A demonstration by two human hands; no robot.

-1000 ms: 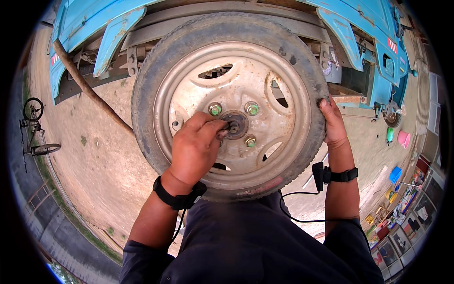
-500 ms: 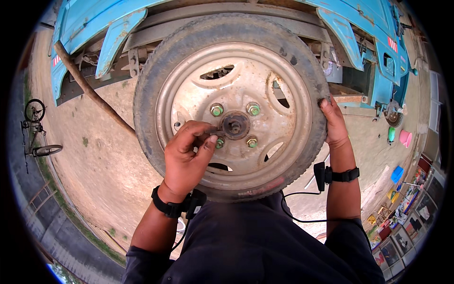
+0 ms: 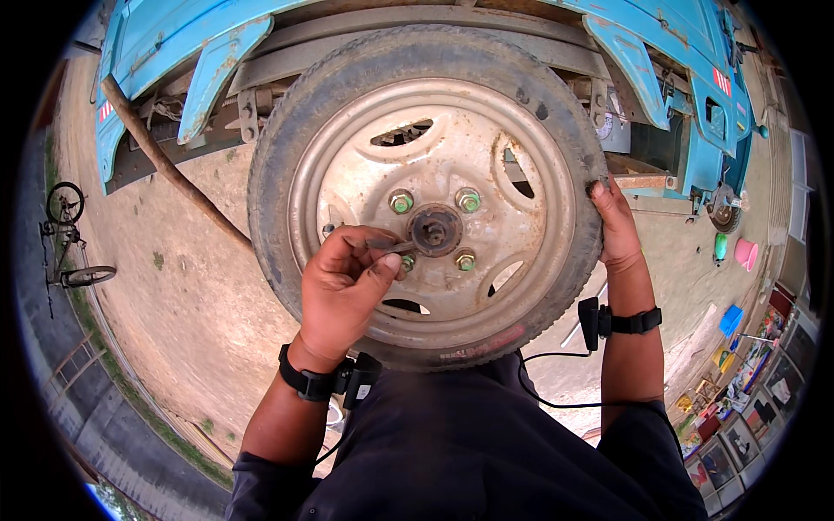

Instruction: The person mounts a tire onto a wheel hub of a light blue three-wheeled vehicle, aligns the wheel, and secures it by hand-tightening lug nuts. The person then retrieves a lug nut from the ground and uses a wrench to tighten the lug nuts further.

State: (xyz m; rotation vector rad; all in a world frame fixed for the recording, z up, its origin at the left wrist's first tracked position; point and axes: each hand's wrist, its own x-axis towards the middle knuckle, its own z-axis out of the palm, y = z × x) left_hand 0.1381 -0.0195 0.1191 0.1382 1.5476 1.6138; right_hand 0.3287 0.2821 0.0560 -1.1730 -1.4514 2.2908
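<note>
A large wheel with a worn black tyre and a rusty cream rim stands upright before me. Several green-ended studs with lug nuts surround its dark greasy hub. My left hand is pinched beside the lower-left lug nut, which it partly covers. Something thin and dark shows between its thumb and fingers, too small to name. My right hand grips the tyre's right edge; its fingertips reach the sidewall and the rest is hidden by the tread.
Behind the wheel is a blue truck body with a steel frame. A wooden pole leans against it at the left. A bicycle is at far left. At right are a pink bucket, a green bottle and a blue container.
My left fingers have shifted slightly, and the thin dark thing between them shows more. The wheel sits a touch further right in view. My right hand keeps its grip.
</note>
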